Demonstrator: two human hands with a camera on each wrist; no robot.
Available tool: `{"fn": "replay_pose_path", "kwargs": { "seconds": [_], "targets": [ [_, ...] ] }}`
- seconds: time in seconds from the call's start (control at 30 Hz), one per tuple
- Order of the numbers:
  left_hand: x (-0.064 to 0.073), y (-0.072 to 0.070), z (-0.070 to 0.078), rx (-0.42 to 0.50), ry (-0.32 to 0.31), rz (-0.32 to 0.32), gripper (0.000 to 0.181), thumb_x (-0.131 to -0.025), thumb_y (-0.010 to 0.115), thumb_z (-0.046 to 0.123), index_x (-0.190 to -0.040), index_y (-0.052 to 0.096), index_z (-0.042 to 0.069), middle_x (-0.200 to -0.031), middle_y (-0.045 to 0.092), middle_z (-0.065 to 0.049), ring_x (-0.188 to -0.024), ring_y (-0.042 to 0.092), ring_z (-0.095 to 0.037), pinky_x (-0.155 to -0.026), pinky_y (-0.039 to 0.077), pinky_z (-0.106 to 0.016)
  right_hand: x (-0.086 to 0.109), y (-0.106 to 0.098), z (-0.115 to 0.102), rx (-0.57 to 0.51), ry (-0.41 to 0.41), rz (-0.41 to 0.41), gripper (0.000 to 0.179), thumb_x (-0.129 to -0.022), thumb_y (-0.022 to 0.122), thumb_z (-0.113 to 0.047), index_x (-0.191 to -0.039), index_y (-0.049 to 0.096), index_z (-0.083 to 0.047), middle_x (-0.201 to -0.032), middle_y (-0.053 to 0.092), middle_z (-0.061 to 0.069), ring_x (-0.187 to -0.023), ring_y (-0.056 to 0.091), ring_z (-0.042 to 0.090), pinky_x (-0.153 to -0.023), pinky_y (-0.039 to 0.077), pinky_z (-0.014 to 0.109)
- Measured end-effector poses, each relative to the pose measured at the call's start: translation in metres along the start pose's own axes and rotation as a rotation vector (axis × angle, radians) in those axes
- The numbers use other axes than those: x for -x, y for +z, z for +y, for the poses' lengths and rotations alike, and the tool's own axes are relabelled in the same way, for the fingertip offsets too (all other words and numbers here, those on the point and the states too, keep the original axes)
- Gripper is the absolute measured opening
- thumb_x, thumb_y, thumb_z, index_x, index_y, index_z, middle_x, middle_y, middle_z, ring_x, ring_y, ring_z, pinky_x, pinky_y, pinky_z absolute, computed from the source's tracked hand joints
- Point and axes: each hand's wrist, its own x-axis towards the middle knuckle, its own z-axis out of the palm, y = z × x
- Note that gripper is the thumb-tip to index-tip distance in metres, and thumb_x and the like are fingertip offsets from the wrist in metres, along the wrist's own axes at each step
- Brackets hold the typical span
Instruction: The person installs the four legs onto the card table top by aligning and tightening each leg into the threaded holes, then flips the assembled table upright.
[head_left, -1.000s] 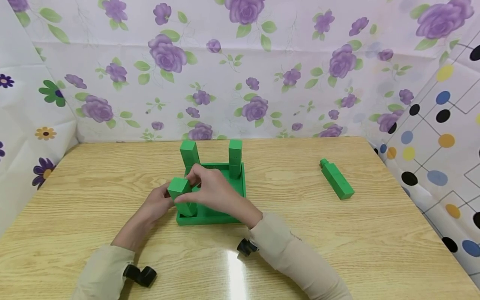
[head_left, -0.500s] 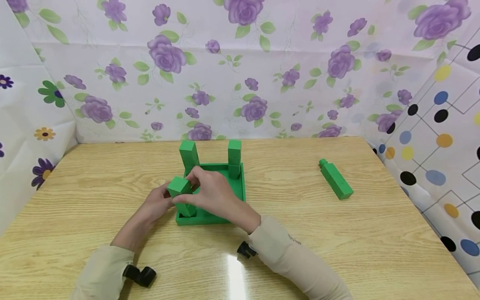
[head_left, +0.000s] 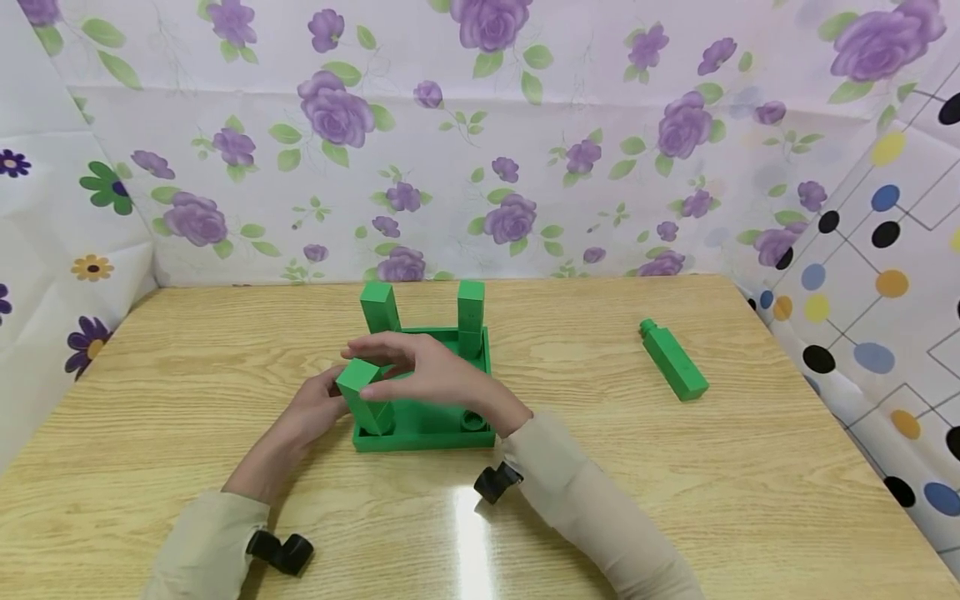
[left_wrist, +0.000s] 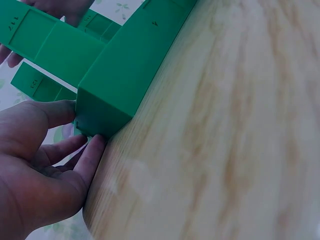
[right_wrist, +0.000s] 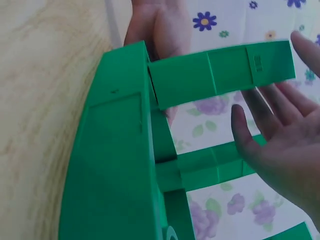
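A shallow green square tray [head_left: 423, 442] lies on the wooden table, with green square posts upright at three corners. My right hand [head_left: 435, 371] is around the top of the front-left post [head_left: 360, 373], fingers spread; in the right wrist view its fingers [right_wrist: 265, 112] stand apart from that post. My left hand [head_left: 317, 406] is at the tray's left side, partly hidden behind the front-left post. The left wrist view shows my left fingers [left_wrist: 91, 156] gripping the tray's corner, low near the table. A round socket [head_left: 473, 421] shows at the front-right corner.
One loose green post [head_left: 675, 362] with a threaded end lies on the table to the right. The back-left post [head_left: 380, 307] and back-right post [head_left: 471, 312] rise behind my right hand. Flowered cloth [head_left: 450, 183] hangs behind the table [head_left: 600, 500].
My right hand has loosened its pinch on the front-left post, its fingers spreading and lifting off. The socket at the front-right corner has come into view. My left hand has kept its place.
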Motion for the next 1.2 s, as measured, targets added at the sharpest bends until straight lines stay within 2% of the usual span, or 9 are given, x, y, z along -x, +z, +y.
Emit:
{"fn": "replay_pose_path", "kwargs": {
  "seconds": [0.2, 0.37, 0.47, 0.7, 0.8, 0.93, 1.07, 1.2],
  "targets": [
    [0.000, 0.000, 0.001, 0.009, -0.008, -0.009, 0.050, -0.099, 0.056, 0.015, -0.144, 0.041, -0.001, -0.141, 0.042, -0.023, -0.131, 0.035, -0.036, -0.102, 0.034, -0.048, -0.003, -0.005, 0.004, -0.094, 0.013, -0.075, 0.055, -0.093, 0.066, -0.009, -0.144, 0.047, -0.006, -0.142, 0.050, 0.002, -0.128, 0.044, 0.005, -0.099, 0.042, 0.027],
    [0.001, 0.001, 0.002, 0.020, -0.014, -0.023, 0.054, -0.099, 0.055, 0.015, -0.146, 0.036, -0.005, -0.145, 0.037, -0.025, -0.135, 0.030, -0.038, -0.105, 0.032, -0.051, -0.004, -0.005, 0.003, -0.086, 0.047, -0.053, 0.053, -0.091, 0.069, -0.010, -0.141, 0.051, -0.007, -0.138, 0.054, 0.002, -0.120, 0.052, 0.005, -0.096, 0.044, 0.026],
    [0.001, 0.001, 0.002, 0.022, -0.011, -0.040, 0.060, -0.100, 0.055, 0.018, -0.149, 0.029, -0.003, -0.149, 0.032, -0.025, -0.137, 0.026, -0.040, -0.107, 0.030, -0.053, -0.003, -0.003, 0.003, -0.032, 0.057, -0.011, 0.051, -0.090, 0.070, -0.013, -0.138, 0.054, -0.008, -0.135, 0.057, 0.001, -0.117, 0.054, 0.005, -0.095, 0.045, 0.025],
    [0.000, -0.001, 0.000, 0.027, 0.017, -0.032, 0.048, -0.100, 0.054, 0.017, -0.141, 0.041, -0.005, -0.141, 0.040, -0.023, -0.130, 0.034, -0.036, -0.101, 0.035, -0.047, -0.001, 0.006, -0.001, 0.104, 0.084, 0.137, 0.046, -0.086, 0.076, -0.022, -0.130, 0.062, -0.012, -0.121, 0.064, -0.005, -0.105, 0.059, 0.004, -0.089, 0.048, 0.023],
    [0.001, -0.002, -0.001, 0.036, 0.039, -0.050, 0.050, -0.101, 0.054, 0.016, -0.143, 0.039, -0.006, -0.144, 0.038, -0.024, -0.133, 0.032, -0.037, -0.104, 0.033, -0.049, -0.001, 0.010, -0.005, 0.172, 0.095, 0.187, 0.046, -0.084, 0.078, -0.026, -0.126, 0.065, -0.013, -0.113, 0.066, -0.006, -0.101, 0.060, 0.003, -0.087, 0.049, 0.023],
    [0.000, -0.002, -0.001, 0.041, 0.035, -0.053, 0.051, -0.101, 0.053, 0.015, -0.144, 0.036, -0.005, -0.145, 0.036, -0.024, -0.134, 0.030, -0.038, -0.105, 0.032, -0.050, 0.001, 0.014, -0.006, 0.229, 0.088, 0.255, 0.041, -0.080, 0.081, -0.029, -0.116, 0.067, -0.013, -0.108, 0.066, -0.008, -0.094, 0.061, 0.000, -0.083, 0.049, 0.020],
    [0.000, -0.001, 0.000, 0.018, 0.024, -0.040, 0.049, -0.101, 0.053, 0.015, -0.143, 0.038, -0.005, -0.141, 0.040, -0.024, -0.130, 0.035, -0.037, -0.102, 0.035, -0.047, 0.002, 0.021, -0.007, 0.289, 0.058, 0.324, 0.034, -0.078, 0.083, -0.031, -0.101, 0.066, -0.014, -0.103, 0.066, -0.008, -0.089, 0.060, 0.000, -0.078, 0.049, 0.018],
    [0.000, 0.000, 0.000, -0.007, 0.027, -0.025, 0.045, -0.102, 0.053, 0.017, -0.140, 0.043, -0.004, -0.132, 0.047, -0.022, -0.120, 0.042, -0.033, -0.096, 0.039, -0.042, 0.003, 0.027, -0.008, 0.417, -0.003, 0.384, 0.033, -0.076, 0.084, -0.032, -0.091, 0.061, -0.013, -0.094, 0.067, -0.002, -0.083, 0.061, 0.006, -0.074, 0.047, 0.016]
  ]
}}
